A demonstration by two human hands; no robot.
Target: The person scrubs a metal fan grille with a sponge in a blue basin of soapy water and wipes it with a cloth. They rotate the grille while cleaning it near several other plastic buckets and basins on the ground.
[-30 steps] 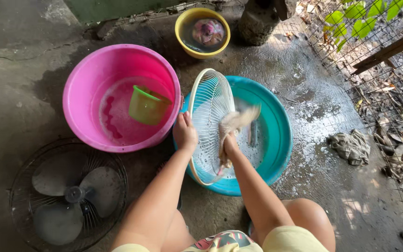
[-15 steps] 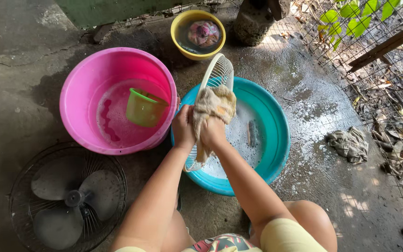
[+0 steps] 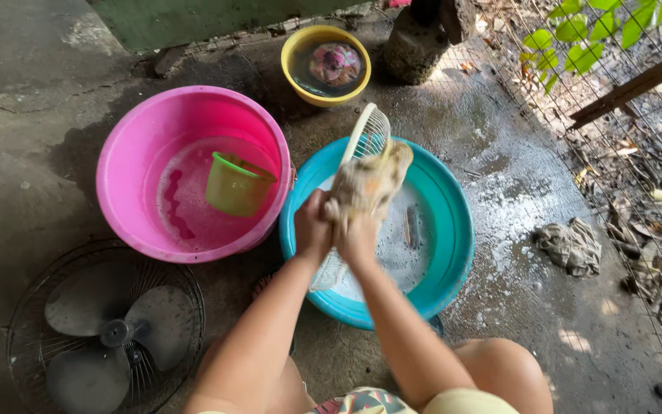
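left hand (image 3: 312, 227) grips the rim of the white fan grille (image 3: 363, 146), standing it on edge over the soapy teal basin (image 3: 453, 230). right hand (image 3: 357, 234) is clamped on a beige rag (image 3: 373, 180) pressed against the grille's wires. pink tub (image 3: 139, 153) with a green dipper (image 3: 235, 184) sits just left; dark fan blades (image 3: 105, 333) lie lower left.

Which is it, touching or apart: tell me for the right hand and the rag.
Touching. The head view shows the right hand gripping the beige rag against the white fan grille, fingers closed on the cloth.
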